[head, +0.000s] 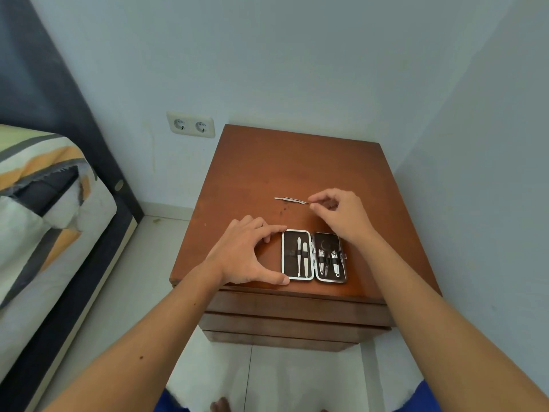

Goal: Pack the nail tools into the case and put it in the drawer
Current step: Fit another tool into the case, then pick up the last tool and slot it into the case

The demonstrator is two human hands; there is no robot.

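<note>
An open case (313, 256) is lying near the front edge of a brown desk (252, 173), with tools strapped in both halves. The left hand (246, 254) is bracing the case's left side, fingers (271, 228) spread, thumb touching its near corner. Beyond the case, two loose tools (290, 199) are lying on the desk. The right hand (338, 212) is hovering just right of them, thumb and forefinger curled close, apparently pinching nothing. Drawers (294, 319) are sitting below the case, closed.
</note>
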